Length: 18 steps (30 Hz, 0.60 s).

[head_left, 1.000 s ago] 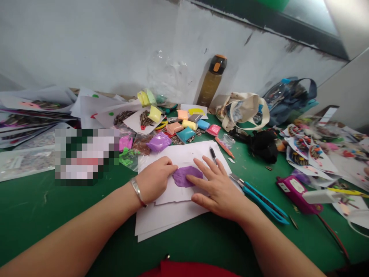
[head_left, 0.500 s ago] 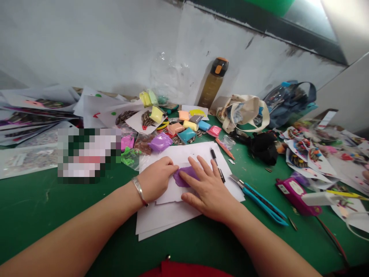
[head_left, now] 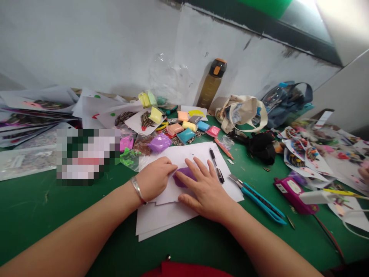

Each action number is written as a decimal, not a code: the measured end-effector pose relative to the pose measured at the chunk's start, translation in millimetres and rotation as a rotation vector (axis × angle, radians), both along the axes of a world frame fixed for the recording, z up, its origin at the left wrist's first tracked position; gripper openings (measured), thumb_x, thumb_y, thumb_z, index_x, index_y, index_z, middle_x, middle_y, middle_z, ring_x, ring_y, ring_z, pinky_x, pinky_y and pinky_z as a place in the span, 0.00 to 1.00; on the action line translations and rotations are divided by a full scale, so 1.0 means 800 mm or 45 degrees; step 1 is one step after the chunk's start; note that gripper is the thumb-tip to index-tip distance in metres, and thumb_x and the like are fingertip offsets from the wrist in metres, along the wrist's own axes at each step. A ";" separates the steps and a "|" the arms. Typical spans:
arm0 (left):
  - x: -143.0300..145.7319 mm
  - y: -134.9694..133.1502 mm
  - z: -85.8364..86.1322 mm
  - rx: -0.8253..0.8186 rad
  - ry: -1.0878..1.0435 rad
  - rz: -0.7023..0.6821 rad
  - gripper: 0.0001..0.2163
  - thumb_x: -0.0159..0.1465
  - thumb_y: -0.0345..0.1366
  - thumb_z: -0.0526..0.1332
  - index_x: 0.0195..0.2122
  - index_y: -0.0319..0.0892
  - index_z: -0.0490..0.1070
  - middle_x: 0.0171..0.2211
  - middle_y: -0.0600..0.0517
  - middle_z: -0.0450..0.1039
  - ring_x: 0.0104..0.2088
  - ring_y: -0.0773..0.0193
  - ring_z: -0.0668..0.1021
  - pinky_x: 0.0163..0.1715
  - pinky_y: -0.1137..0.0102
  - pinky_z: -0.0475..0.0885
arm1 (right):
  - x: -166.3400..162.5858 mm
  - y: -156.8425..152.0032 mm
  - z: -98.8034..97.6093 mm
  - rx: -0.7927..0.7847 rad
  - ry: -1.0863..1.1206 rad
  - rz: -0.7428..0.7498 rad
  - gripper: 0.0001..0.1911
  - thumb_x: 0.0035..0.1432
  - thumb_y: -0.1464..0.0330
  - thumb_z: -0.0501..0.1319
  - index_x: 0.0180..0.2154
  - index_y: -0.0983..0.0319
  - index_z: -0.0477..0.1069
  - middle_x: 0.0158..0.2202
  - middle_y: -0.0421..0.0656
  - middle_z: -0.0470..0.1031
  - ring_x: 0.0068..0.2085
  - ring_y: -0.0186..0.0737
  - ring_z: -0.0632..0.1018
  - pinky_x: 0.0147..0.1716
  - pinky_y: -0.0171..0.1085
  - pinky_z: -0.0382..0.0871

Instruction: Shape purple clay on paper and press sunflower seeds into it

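A flattened purple patch of what looks like modelling clay lies on white paper sheets. Across it rests my right hand, palm down with fingers spread, partly covering the patch. My left hand is closed at the patch's left edge, its index finger and thumb pressed together there. Whether those fingertips grip paper, clay or nothing is hidden. A black pen lies on the sheets beyond my right hand, and a blue utility knife lies to the right, its blade end near the paper.
Coloured clay packets cluster behind the paper. Against the wall stands a bottle, with a cloth bag beside it. A magenta device with a cord sits at right. Stacked papers fill the left. Another person's hand shows at the right edge.
My right hand has slid slightly left over the purple clay, its fingers still spread. My left hand stays in place. The view has shifted a little.
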<state>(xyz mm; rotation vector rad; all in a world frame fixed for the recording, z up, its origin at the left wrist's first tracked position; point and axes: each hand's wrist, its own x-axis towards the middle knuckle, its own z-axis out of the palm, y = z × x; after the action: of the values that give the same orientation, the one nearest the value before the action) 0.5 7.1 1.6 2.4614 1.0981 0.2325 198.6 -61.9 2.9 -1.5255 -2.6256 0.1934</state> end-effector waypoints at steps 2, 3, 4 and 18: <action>0.000 0.003 0.001 0.016 0.002 0.005 0.16 0.62 0.22 0.51 0.45 0.38 0.75 0.40 0.46 0.73 0.44 0.59 0.73 0.47 0.66 0.67 | -0.005 -0.002 0.003 0.020 -0.003 0.022 0.29 0.62 0.47 0.47 0.61 0.49 0.59 0.68 0.46 0.45 0.67 0.59 0.45 0.60 0.66 0.34; -0.001 0.003 0.001 0.021 0.008 0.010 0.16 0.62 0.22 0.51 0.44 0.38 0.75 0.40 0.46 0.73 0.43 0.58 0.73 0.46 0.65 0.68 | -0.008 -0.002 0.004 0.024 -0.007 0.028 0.29 0.62 0.47 0.46 0.61 0.49 0.60 0.68 0.46 0.46 0.67 0.59 0.45 0.60 0.66 0.33; -0.001 0.004 0.001 0.026 0.015 0.014 0.15 0.62 0.22 0.51 0.43 0.38 0.76 0.39 0.46 0.74 0.42 0.58 0.74 0.45 0.65 0.68 | -0.010 -0.003 0.004 0.022 -0.011 0.030 0.29 0.62 0.46 0.46 0.60 0.49 0.61 0.68 0.46 0.46 0.67 0.59 0.45 0.60 0.66 0.33; -0.001 0.003 -0.001 0.025 -0.019 0.045 0.14 0.64 0.24 0.52 0.43 0.39 0.76 0.39 0.46 0.75 0.42 0.58 0.75 0.44 0.65 0.68 | -0.012 0.004 0.000 -0.033 0.004 -0.139 0.31 0.62 0.46 0.45 0.62 0.50 0.57 0.68 0.47 0.48 0.67 0.59 0.48 0.60 0.66 0.37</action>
<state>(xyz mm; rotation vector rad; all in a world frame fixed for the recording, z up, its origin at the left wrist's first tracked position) -0.5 9.4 1.0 2.4549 1.1387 0.2729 188.8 -58.6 2.9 -1.6703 -2.5379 0.2220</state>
